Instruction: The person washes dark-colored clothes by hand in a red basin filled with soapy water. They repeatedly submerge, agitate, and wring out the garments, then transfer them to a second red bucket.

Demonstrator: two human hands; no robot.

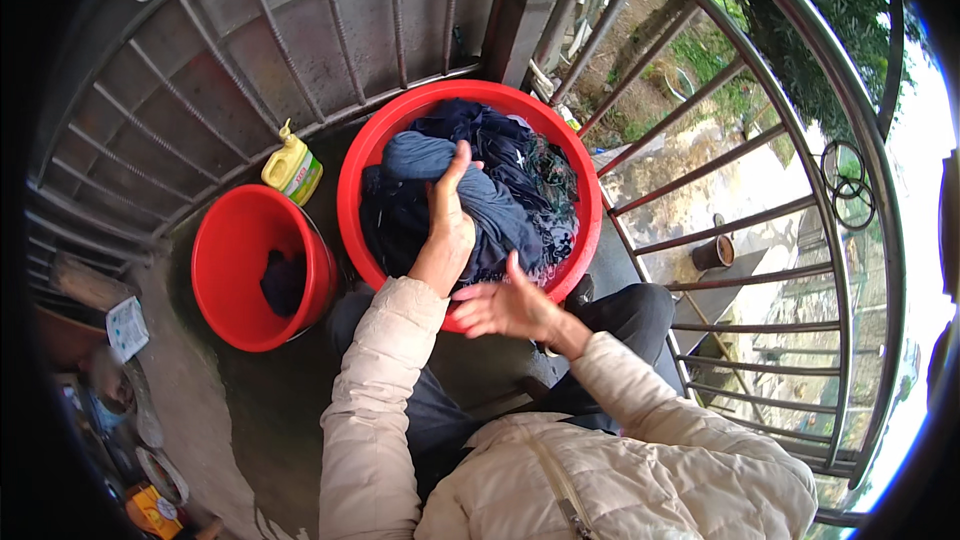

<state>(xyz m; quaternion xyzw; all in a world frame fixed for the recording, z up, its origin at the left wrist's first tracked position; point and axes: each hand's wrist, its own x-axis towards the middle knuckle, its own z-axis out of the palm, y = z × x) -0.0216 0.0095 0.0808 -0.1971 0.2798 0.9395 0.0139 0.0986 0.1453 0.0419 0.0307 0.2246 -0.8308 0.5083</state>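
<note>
A large round red plastic basin (589, 240) stands before me, heaped with wet-looking dark clothes. On top lies a bunched, partly twisted grey-blue garment (499, 221), beside a navy garment (469, 118) and a dark patterned cloth (551, 169). My left hand (450, 221) is over the grey-blue garment, thumb pointing away from me. Most of its fingers are hidden, so its grip on the cloth is unclear. Near the basin's front rim, my right hand (514, 307) has its fingers spread, with nothing in it.
Left of the basin, a red bucket (225, 270) holds a dark cloth (285, 283). A yellow pump bottle (292, 165) stands behind the bucket. Metal railings (727, 229) curve along the right, and a barred railing (277, 37) runs behind. Assorted items lie at lower left, including an orange package (154, 510).
</note>
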